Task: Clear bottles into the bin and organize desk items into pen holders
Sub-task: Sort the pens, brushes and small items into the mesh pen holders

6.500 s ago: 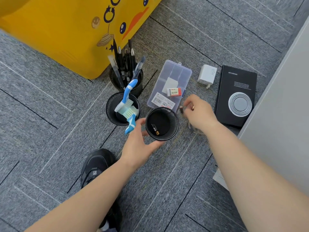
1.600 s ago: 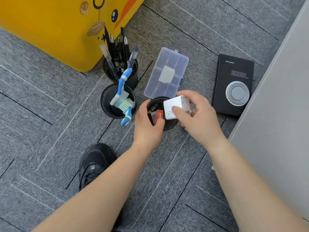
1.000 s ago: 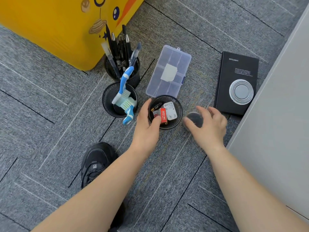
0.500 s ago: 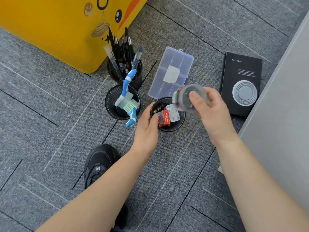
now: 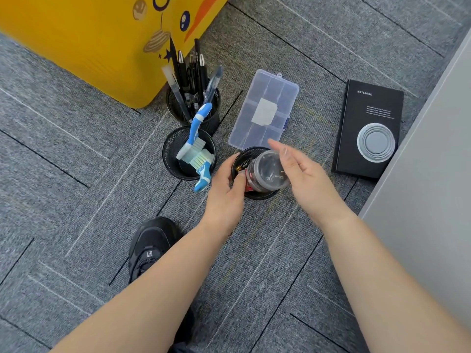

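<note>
Nearest, a black shoe (image 5: 150, 247) is planted on the grey carpet (image 5: 63, 200), and both bare forearms reach forward past it. The left hand (image 5: 225, 191) grips the near pen holder (image 5: 257, 196) at its left rim, thumb and fingers curled onto the mesh to steady it.

The change sits right there. The small round clear tub (image 5: 270, 171) was pinched in the right hand half a second ago, raised above the holder's far edge. It now lies tilted in the holder's mouth, on top of a red-labelled item (image 5: 248, 180) and a battery (image 5: 241, 165). The right hand (image 5: 305, 182) hovers just beside it, fingers (image 5: 279, 149) stretched out and loose; I cannot tell whether the thumb touches the tub. I judge this to be the release, so one more loose desk item is filed. The tub is gone from the carpet on the holder's right, where it lay a second ago.

Against the earliest frame, the holder has filled. It held only the battery then, while a white charger lay beside the notebook and an eraser sat on the box lid; both are gone from those spots.

Just beyond, the middle holder (image 5: 169, 151) carries blue-and-white brushes (image 5: 196, 146), and the clear compartment box (image 5: 265, 93) lies closed. To the right lies the black notebook (image 5: 369, 108) with a grey disc (image 5: 376, 142) on it. Farthest, the pen-filled holder (image 5: 214, 118) stands beside the yellow container (image 5: 76, 42). No bottle is in view.
</note>
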`<act>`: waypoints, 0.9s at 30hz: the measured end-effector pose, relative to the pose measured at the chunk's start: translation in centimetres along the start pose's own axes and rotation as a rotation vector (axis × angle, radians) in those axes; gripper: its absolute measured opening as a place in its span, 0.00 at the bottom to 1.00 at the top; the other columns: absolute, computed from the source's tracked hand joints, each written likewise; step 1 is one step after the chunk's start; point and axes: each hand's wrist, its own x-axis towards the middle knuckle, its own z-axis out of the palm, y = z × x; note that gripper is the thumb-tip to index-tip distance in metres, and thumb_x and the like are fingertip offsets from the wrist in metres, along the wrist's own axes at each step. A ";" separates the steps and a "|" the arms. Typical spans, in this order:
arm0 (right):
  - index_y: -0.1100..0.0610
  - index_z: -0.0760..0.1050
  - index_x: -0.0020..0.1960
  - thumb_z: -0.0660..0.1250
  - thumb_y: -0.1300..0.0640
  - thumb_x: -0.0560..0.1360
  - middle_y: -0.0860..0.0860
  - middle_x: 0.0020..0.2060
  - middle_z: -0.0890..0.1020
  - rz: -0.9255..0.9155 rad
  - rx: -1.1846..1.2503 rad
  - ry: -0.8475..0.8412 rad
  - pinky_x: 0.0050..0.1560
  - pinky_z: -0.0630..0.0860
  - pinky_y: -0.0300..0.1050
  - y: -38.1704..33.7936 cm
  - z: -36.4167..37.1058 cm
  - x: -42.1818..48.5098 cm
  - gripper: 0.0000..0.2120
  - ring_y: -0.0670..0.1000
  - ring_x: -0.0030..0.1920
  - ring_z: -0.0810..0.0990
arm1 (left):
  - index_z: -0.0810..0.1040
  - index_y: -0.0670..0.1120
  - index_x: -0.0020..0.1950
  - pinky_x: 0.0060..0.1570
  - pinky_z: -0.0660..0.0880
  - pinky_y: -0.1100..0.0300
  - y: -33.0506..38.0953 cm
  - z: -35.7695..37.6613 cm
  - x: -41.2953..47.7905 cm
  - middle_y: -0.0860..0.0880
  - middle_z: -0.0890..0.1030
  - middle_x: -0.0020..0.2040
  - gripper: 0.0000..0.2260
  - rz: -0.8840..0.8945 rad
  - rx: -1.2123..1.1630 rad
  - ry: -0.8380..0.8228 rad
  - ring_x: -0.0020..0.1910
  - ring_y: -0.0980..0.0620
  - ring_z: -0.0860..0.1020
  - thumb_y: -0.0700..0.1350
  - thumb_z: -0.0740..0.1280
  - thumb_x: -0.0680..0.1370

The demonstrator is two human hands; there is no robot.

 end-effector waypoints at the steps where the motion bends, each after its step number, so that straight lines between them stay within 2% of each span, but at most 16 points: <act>1: 0.41 0.70 0.67 0.54 0.42 0.79 0.39 0.63 0.76 0.004 0.022 0.003 0.62 0.68 0.30 0.0 0.0 0.1 0.18 0.36 0.64 0.72 | 0.68 0.61 0.61 0.60 0.67 0.70 0.0 0.1 0.0 0.64 0.75 0.56 0.13 -0.010 -0.005 0.012 0.57 0.67 0.73 0.43 0.59 0.81; 2: 0.42 0.69 0.68 0.53 0.40 0.78 0.41 0.64 0.75 0.019 0.074 0.053 0.64 0.68 0.35 0.0 -0.1 0.2 0.20 0.39 0.64 0.73 | 0.69 0.59 0.63 0.62 0.67 0.67 -0.2 0.1 0.0 0.61 0.75 0.58 0.13 -0.030 -0.005 0.018 0.59 0.64 0.73 0.44 0.59 0.81; 4: 0.47 0.72 0.63 0.55 0.41 0.79 0.45 0.59 0.79 0.086 0.166 0.258 0.62 0.74 0.45 0.1 -0.4 1.2 0.18 0.44 0.59 0.78 | 0.69 0.58 0.66 0.67 0.67 0.58 -0.3 0.0 0.1 0.58 0.74 0.63 0.14 -0.064 -0.013 0.017 0.64 0.59 0.71 0.46 0.58 0.81; 6: 0.52 0.76 0.56 0.60 0.46 0.79 0.47 0.53 0.81 0.185 0.147 0.438 0.61 0.75 0.50 0.6 -1.0 3.3 0.12 0.46 0.54 0.80 | 0.68 0.59 0.67 0.69 0.67 0.53 -0.4 -0.1 0.2 0.59 0.73 0.63 0.15 -0.088 -0.034 0.010 0.65 0.58 0.71 0.47 0.57 0.82; 7: 0.53 0.76 0.54 0.63 0.48 0.78 0.49 0.52 0.81 0.255 0.122 0.455 0.61 0.75 0.52 1.1 -1.4 4.5 0.11 0.48 0.54 0.80 | 0.68 0.60 0.67 0.68 0.68 0.52 -0.4 -0.1 0.4 0.60 0.74 0.61 0.15 -0.098 -0.038 0.005 0.65 0.58 0.71 0.47 0.57 0.82; 9: 0.56 0.76 0.56 0.67 0.48 0.75 0.51 0.51 0.81 0.413 0.122 0.377 0.60 0.77 0.52 1.8 -1.6 6.5 0.14 0.50 0.53 0.80 | 0.70 0.62 0.64 0.67 0.69 0.51 -0.4 0.0 0.7 0.64 0.74 0.57 0.13 -0.095 -0.038 0.009 0.64 0.58 0.73 0.48 0.56 0.82; 11: 0.59 0.75 0.59 0.69 0.49 0.74 0.53 0.48 0.81 0.505 0.136 0.298 0.57 0.79 0.50 2.0 -1.6 8.1 0.19 0.51 0.50 0.80 | 0.71 0.63 0.60 0.66 0.70 0.50 -0.4 0.1 0.9 0.63 0.76 0.58 0.11 -0.095 -0.057 0.023 0.63 0.57 0.74 0.48 0.56 0.82; 16: 0.60 0.75 0.59 0.75 0.51 0.69 0.55 0.48 0.84 0.523 0.173 0.196 0.51 0.81 0.50 1.4 -0.9 10.3 0.22 0.54 0.48 0.84 | 0.71 0.58 0.67 0.67 0.70 0.49 -0.9 0.2 1.1 0.57 0.75 0.64 0.14 -0.095 -0.026 0.040 0.64 0.57 0.73 0.49 0.56 0.82; 18: 0.60 0.75 0.58 0.76 0.50 0.68 0.55 0.49 0.84 0.534 0.161 0.205 0.45 0.80 0.48 1.3 -0.6 10.8 0.24 0.54 0.46 0.83 | 0.70 0.57 0.69 0.67 0.69 0.49 -0.8 0.2 1.1 0.57 0.75 0.65 0.15 -0.091 -0.018 0.032 0.65 0.57 0.72 0.49 0.56 0.82; 19: 0.59 0.74 0.59 0.76 0.49 0.68 0.54 0.50 0.83 0.503 0.088 0.244 0.46 0.80 0.49 1.3 -0.5 10.9 0.25 0.54 0.47 0.82 | 0.70 0.57 0.69 0.67 0.69 0.50 -0.8 0.0 1.0 0.57 0.75 0.65 0.16 -0.094 -0.018 0.025 0.65 0.58 0.72 0.49 0.56 0.82; 21: 0.55 0.70 0.65 0.75 0.47 0.67 0.52 0.58 0.77 0.340 -0.213 0.337 0.58 0.75 0.53 1.2 -0.9 11.2 0.30 0.54 0.57 0.77 | 0.70 0.58 0.69 0.68 0.68 0.51 -0.9 -0.2 1.1 0.58 0.75 0.65 0.16 -0.113 -0.031 0.003 0.65 0.59 0.72 0.50 0.56 0.82; 23: 0.52 0.61 0.73 0.76 0.43 0.66 0.53 0.69 0.68 0.128 -0.538 0.340 0.69 0.65 0.54 0.7 -1.7 11.7 0.41 0.55 0.69 0.66 | 0.70 0.60 0.68 0.68 0.68 0.51 -1.1 -0.3 1.1 0.59 0.75 0.65 0.15 -0.132 -0.046 -0.015 0.65 0.59 0.72 0.52 0.56 0.81; 25: 0.52 0.50 0.77 0.75 0.39 0.64 0.51 0.76 0.57 0.030 -0.705 0.227 0.73 0.55 0.56 0.1 -2.2 12.8 0.52 0.56 0.75 0.54 | 0.70 0.61 0.67 0.69 0.67 0.52 -0.9 -0.3 1.0 0.60 0.74 0.65 0.14 -0.133 -0.043 -0.020 0.65 0.61 0.71 0.51 0.56 0.82; 27: 0.52 0.43 0.78 0.75 0.37 0.63 0.48 0.78 0.48 0.058 -0.717 0.093 0.74 0.49 0.59 -0.5 -2.5 13.9 0.58 0.55 0.77 0.44 | 0.69 0.61 0.67 0.69 0.67 0.54 -0.6 -0.3 1.0 0.59 0.74 0.65 0.14 -0.122 -0.029 -0.014 0.65 0.61 0.71 0.49 0.56 0.83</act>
